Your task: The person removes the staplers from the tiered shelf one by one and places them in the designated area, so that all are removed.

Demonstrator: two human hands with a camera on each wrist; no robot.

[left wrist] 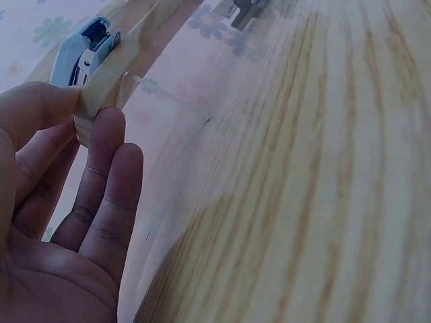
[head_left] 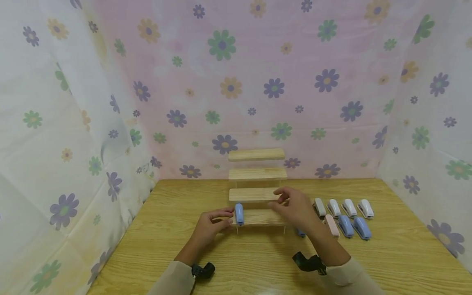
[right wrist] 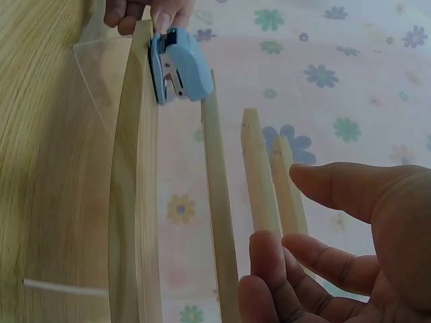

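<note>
A light-blue mini stapler point(head_left: 239, 214) stands at the left end of the lowest board point(head_left: 262, 218) of a tiered wooden display rack. My left hand point(head_left: 211, 223) is at that same end; in the left wrist view its thumb and fingers point(left wrist: 108, 134) pinch the board's end, just beside the stapler point(left wrist: 84, 57). Over the rack's right end hovers my right hand point(head_left: 296, 209), holding nothing. Its thumb and fingers are loosely bent and apart in the right wrist view, where the stapler point(right wrist: 188, 64) sits at the board's far end.
To the right of the rack, several staplers lie in two rows: a grey one point(head_left: 319, 207), white ones point(head_left: 348, 207), a pink one point(head_left: 331, 225) and blue ones point(head_left: 346, 226). Another blue stapler point(head_left: 301, 232) is partly hidden by the right forearm. Flowered cloth point(head_left: 250, 65) encloses the table.
</note>
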